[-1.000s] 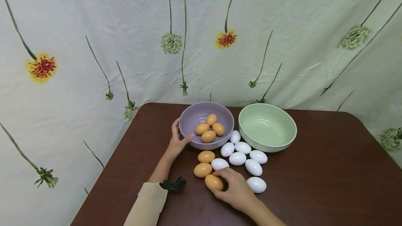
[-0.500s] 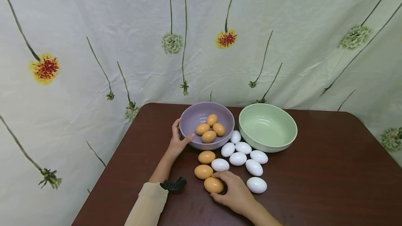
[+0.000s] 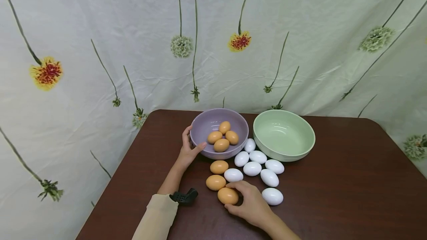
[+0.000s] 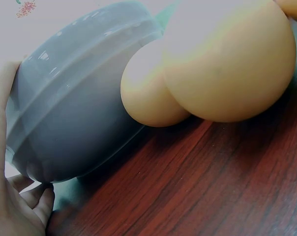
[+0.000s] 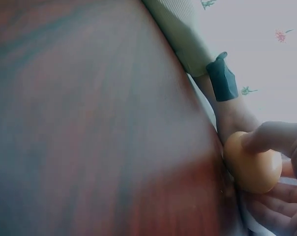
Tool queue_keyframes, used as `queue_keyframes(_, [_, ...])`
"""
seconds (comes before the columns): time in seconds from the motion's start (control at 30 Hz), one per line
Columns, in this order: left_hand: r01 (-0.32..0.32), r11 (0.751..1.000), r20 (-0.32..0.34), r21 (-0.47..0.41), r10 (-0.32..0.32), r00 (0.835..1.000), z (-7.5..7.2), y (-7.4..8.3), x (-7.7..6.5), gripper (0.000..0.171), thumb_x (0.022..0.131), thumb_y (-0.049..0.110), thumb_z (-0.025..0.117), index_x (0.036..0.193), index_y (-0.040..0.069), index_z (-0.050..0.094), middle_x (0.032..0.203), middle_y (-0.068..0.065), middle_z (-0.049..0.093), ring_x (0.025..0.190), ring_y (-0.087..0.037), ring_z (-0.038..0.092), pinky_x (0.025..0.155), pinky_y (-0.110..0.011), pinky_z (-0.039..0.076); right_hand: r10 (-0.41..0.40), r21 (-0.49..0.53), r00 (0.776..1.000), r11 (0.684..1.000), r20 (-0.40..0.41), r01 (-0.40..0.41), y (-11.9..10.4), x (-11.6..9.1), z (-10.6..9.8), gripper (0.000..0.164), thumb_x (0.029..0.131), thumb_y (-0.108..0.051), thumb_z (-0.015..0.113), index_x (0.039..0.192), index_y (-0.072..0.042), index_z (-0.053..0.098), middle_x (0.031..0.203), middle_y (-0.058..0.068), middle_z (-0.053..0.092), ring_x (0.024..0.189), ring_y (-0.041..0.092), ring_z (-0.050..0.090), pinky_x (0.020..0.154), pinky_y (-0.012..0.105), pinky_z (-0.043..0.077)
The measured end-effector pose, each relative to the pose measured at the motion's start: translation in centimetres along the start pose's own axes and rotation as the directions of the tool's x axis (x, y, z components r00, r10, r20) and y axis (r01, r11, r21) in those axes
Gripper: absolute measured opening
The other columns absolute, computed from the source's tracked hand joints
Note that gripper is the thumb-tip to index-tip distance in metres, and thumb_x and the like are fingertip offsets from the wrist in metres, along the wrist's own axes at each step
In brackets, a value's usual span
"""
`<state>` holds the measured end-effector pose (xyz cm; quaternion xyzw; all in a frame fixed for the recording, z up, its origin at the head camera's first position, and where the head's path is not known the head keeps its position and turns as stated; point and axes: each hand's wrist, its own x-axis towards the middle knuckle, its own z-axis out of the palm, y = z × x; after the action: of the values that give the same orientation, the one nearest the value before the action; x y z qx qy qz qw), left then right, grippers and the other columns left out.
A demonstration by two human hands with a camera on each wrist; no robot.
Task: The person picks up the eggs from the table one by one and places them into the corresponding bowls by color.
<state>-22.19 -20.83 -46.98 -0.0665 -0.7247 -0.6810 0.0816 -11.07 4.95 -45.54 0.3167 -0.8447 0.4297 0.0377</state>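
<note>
My left hand (image 3: 189,152) holds the left side of a purple bowl (image 3: 207,119), with the thumb at the rim and the fingers along the outer wall. Several brown eggs (image 3: 221,145) lie inside that bowl. In the left wrist view the bowl (image 4: 74,103) shows its outer side. My right hand (image 3: 252,203) pinches a brown egg (image 3: 227,196) between thumb and fingers, low at the table. The right wrist view shows the thumb against this egg (image 5: 254,164). Two more brown eggs, one nearer (image 3: 215,182) and one farther (image 3: 219,167), lie between it and the bowl.
A light green bowl (image 3: 281,132) with nothing visible inside stands right of the purple one. Several white eggs (image 3: 252,168) lie in front of both bowls; one white egg (image 3: 272,196) sits just right of my right hand. Behind the dark wooden table (image 3: 347,180) hangs a flowered cloth (image 3: 150,29).
My right hand and its brown egg have shifted very slightly, and the brown egg beside it sits a touch nearer. The left hand stays on the purple bowl.
</note>
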Motion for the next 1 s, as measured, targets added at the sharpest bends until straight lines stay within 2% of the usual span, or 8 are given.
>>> queue_keyframes(0.23, [-0.019,1.000,-0.001,0.006,0.019,1.000,0.0,0.0,0.1,0.084,0.088,0.009,0.063,0.150,0.013,0.008,0.153,-0.027,0.017,0.138,-0.039,0.026,0.108,-0.050,0.026,0.010,0.011,1.000,1.000,-0.021,-0.010,-0.3,0.9,-1.4,0.039,0.074,-0.014,0.084,0.109,-0.007,0.068,0.107,-0.003,0.067,0.101,0.015,0.061,0.087,0.034,0.049])
queue_keyframes(0.43, [-0.006,1.000,0.002,-0.003,0.006,1.000,0.0,0.0,0.1,0.083,0.089,0.008,0.063,0.151,0.013,0.008,0.153,-0.026,0.017,0.138,-0.038,0.026,0.108,-0.048,0.027,0.004,0.015,0.998,1.000,-0.063,-0.003,-0.3,1.8,-2.7,0.040,0.073,-0.011,0.084,0.109,-0.009,0.069,0.107,-0.003,0.068,0.100,0.014,0.062,0.086,0.034,0.049])
queue_keyframes(0.63, [0.001,1.000,-0.001,-0.008,-0.001,1.000,-0.1,-0.1,0.1,0.082,0.089,0.007,0.063,0.150,0.016,0.009,0.152,-0.025,0.020,0.137,-0.037,0.027,0.108,-0.048,0.026,-0.001,0.057,0.997,0.998,-0.079,0.005,-0.5,2.9,-4.1,0.039,0.074,-0.008,0.083,0.110,-0.006,0.067,0.105,0.001,0.067,0.092,0.014,0.062,0.079,0.030,0.053])
queue_keyframes(0.8, [0.000,1.000,0.003,-0.006,0.000,1.000,-0.1,-0.1,0.1,0.083,0.089,0.008,0.063,0.151,0.016,0.009,0.152,-0.024,0.021,0.137,-0.037,0.028,0.107,-0.047,0.028,0.023,0.094,0.995,0.996,-0.097,-0.013,-0.7,3.9,-5.4,0.041,0.073,-0.004,0.083,0.110,-0.004,0.067,0.103,0.001,0.067,0.092,0.015,0.063,0.079,0.029,0.053])
queue_keyframes(1.0, [-0.004,1.000,0.005,-0.010,0.004,1.000,0.0,-0.2,0.0,0.083,0.089,0.009,0.063,0.151,0.014,0.008,0.151,-0.025,0.021,0.136,-0.037,0.029,0.107,-0.046,0.029,0.067,0.069,0.991,0.996,-0.114,-0.060,-0.8,4.9,-6.6,0.042,0.075,-0.008,0.083,0.114,-0.006,0.068,0.107,0.000,0.066,0.095,0.016,0.062,0.081,0.034,0.053])
